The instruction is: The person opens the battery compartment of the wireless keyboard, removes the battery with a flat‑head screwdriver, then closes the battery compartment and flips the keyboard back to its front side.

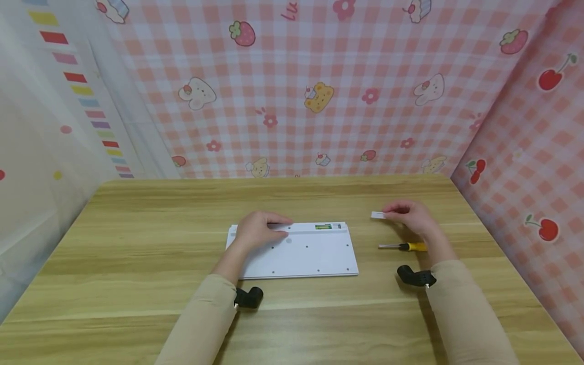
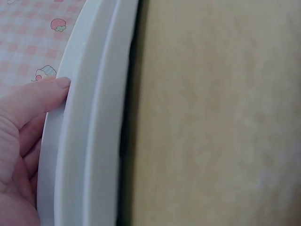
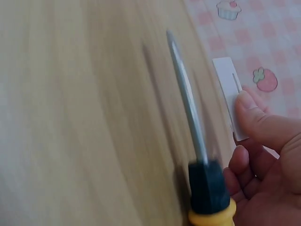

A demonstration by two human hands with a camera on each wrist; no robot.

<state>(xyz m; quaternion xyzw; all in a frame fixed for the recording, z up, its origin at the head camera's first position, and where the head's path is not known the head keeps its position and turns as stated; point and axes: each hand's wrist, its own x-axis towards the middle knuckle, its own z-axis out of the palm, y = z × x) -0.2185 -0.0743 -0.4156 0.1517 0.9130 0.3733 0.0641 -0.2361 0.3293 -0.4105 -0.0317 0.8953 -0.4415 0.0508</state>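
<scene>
A white keyboard (image 1: 315,256), underside up, lies on the wooden table. Small dark screw holes dot it, and a green battery (image 1: 323,226) shows in the slot along its far edge. My left hand (image 1: 256,230) grips the far left part of it, thumb on the near side of the raised bar and fingers at the far edge. To the right, my right hand (image 1: 410,215) pinches a small white battery cover (image 3: 227,92) between thumb and fingers, above the table. A screwdriver (image 1: 412,247) with a yellow and black handle lies nearer me, just below that hand.
The wooden table (image 1: 150,243) reaches back to a pink checked cloth (image 1: 292,137) hung behind it. Another checked cloth (image 1: 547,167) hangs on the right, and a pale curtain (image 1: 36,126) on the left. Each wrist wears a black camera (image 1: 250,298).
</scene>
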